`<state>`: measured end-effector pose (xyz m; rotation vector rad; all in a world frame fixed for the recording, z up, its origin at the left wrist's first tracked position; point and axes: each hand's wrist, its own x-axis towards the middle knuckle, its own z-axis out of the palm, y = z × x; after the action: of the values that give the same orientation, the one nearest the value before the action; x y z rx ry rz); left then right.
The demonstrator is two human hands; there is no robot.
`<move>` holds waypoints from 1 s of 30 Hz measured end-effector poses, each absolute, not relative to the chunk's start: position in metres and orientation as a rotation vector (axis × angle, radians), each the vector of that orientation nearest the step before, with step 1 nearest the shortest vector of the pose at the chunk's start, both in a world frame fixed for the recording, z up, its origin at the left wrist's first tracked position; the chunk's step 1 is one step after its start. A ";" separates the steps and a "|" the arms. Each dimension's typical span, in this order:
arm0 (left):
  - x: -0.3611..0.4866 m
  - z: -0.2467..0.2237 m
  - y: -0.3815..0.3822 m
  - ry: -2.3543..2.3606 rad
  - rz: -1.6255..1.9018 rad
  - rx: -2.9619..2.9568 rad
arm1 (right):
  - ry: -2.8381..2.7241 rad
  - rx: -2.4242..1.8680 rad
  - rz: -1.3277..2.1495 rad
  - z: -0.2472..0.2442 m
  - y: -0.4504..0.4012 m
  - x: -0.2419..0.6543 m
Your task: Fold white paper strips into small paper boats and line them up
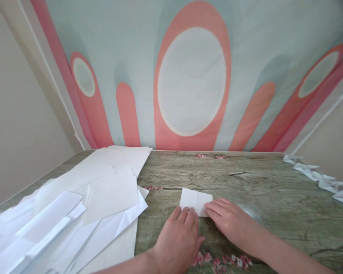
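A small folded piece of white paper (194, 198) lies on the wood-patterned table, with a crease running down it. The fingertips of my left hand (179, 234) are curled over its near-left edge, fingers close together, the thumb pointing right. At the paper's right edge, my right hand (231, 220) grips the side with its fingers pressed together; its thumb is hidden. Left of my hands spreads a heap of white paper sheets (111, 194), some folded and some flat.
Several small folded paper pieces (330, 184) stand in a row along the table's right edge. The table (171, 171) has a grey-brown wood print with pink blossoms. Behind it rises a backdrop (143, 45) with coral arches and a pale oval.
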<state>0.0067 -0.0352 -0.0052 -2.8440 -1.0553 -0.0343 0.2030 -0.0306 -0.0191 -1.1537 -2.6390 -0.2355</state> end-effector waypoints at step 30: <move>0.007 -0.004 -0.030 -1.115 -0.090 -2.975 | -2.114 -1.229 0.646 -0.031 0.005 0.213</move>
<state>0.0070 -0.0300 -0.0042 -2.9745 -1.1146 -0.0900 0.2129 0.0046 -0.0308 -1.2288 -2.1143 0.6459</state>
